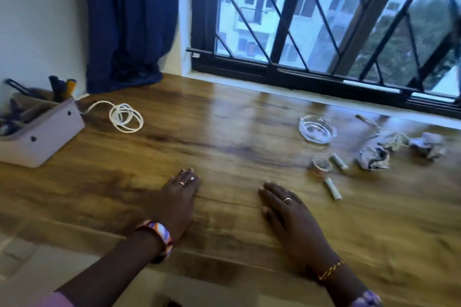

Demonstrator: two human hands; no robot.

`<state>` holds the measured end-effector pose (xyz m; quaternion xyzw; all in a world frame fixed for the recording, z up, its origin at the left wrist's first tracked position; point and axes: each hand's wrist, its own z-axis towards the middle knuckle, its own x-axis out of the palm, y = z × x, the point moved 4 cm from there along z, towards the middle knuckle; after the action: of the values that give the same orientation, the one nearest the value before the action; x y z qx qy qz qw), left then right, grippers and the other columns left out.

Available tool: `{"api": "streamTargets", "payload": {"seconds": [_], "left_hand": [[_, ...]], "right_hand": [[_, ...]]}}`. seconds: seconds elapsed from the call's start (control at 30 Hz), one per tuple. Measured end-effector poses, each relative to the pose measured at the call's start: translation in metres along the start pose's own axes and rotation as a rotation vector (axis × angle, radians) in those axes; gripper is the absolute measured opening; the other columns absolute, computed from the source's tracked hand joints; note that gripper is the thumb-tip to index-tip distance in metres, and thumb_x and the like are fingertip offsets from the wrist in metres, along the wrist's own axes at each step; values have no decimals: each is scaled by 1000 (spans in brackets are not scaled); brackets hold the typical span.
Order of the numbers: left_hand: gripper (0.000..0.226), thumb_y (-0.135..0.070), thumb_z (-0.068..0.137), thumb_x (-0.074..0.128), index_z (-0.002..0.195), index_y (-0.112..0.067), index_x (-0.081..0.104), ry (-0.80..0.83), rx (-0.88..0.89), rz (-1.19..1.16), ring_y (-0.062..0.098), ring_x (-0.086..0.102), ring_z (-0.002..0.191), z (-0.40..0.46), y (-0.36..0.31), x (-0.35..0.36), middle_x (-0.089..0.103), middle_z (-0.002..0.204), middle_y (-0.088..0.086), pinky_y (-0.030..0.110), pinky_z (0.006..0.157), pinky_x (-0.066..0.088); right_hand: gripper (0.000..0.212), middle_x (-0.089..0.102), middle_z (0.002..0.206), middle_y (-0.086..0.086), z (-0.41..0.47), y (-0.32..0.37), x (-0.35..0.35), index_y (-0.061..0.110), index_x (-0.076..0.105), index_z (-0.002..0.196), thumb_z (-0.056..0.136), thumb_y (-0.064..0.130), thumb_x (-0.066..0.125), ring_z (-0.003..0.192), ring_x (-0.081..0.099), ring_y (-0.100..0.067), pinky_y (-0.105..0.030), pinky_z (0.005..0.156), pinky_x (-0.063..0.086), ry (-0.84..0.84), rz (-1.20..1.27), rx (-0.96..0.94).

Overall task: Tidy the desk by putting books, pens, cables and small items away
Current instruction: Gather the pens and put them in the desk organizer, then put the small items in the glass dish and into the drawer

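Observation:
My left hand (178, 200) lies flat on the wooden desk (224, 132) near the front middle, palm down and holding nothing. My right hand (289, 217) rests flat beside it, also with nothing in it. A coiled white cable (126, 117) lies at the back left next to a grey desk organiser (47, 132) that holds pens. To the right are a roll of clear tape (321, 164), two small batteries (339, 161) (333, 189), a glass ashtray (316, 128) and crumpled papers (374, 154) (427, 144).
A dark blue curtain (129, 20) hangs at the back left corner. A barred window (324, 20) runs along the desk's far edge. A thin stick-like item (366, 121) lies near the window sill at the right. The picture is slightly blurred.

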<state>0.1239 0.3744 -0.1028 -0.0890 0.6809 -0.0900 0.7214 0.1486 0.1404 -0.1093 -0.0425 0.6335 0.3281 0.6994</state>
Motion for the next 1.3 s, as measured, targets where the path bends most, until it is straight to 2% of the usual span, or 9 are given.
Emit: {"api": "streamTargets", "payload": {"seconds": [0.1,0.23,0.3,0.5,0.67,0.77,1.0,1.17,1.3], "left_hand": [[49,-12,56,34,85,-7,75,-7,80,3,38,71,81,1,-27,9,74,92,16,51,63,55],[68,-8,61,29,123,-5,58,-27,73,-164,36,42,131,20,-64,19,50,137,18,45,112,25],[72,-10,66,22,133,-9,48,-10,106,-219,27,28,141,31,-90,23,36,147,12,33,117,13],[63,-20,75,25,132,-6,48,-31,189,-146,33,42,132,73,-146,37,47,139,19,30,111,22],[58,-27,77,42,115,14,55,-61,-43,-120,46,55,113,81,-140,43,57,117,35,50,95,44],[68,-29,76,44,134,6,41,-119,-92,-117,39,44,128,76,-138,38,46,136,29,45,105,37],[62,-31,75,36,128,0,46,-203,-33,-27,40,60,106,61,-170,34,59,122,24,41,90,49],[42,-28,69,50,109,-16,56,-242,371,88,26,60,107,83,-272,32,66,113,7,35,94,32],[49,-26,77,60,125,-23,51,-117,261,166,18,41,133,129,-316,40,54,131,-4,36,108,10]], "right_hand": [[43,57,131,3,0,-3,-6,19,63,116,86,37,37,123,49,-12,-37,106,39,-69,131,47],[42,64,122,-4,4,-2,-7,13,66,106,78,26,37,115,56,-20,-26,103,31,-88,194,68],[45,65,119,-6,4,-3,-7,10,67,103,74,23,36,114,56,-19,-24,102,29,-95,240,68],[34,67,105,-11,-3,-12,-27,7,64,100,71,5,46,97,58,-21,-33,90,45,-155,434,102],[38,66,108,-5,-17,-67,-51,19,61,98,61,15,57,106,52,-20,-30,92,43,-335,-50,-28],[15,65,96,-6,-17,-103,-58,18,64,79,64,13,68,94,60,-27,-32,75,55,-251,-89,47],[6,66,84,2,-17,-139,-82,20,64,67,63,19,60,79,63,-17,-20,55,49,-250,-188,-157],[15,69,87,1,-32,-173,-98,19,68,75,65,22,57,65,65,-17,-22,50,48,-274,-263,-66],[15,68,89,0,-33,-190,-105,17,68,80,66,21,64,65,63,-19,-23,51,47,-271,-237,-34]]}}
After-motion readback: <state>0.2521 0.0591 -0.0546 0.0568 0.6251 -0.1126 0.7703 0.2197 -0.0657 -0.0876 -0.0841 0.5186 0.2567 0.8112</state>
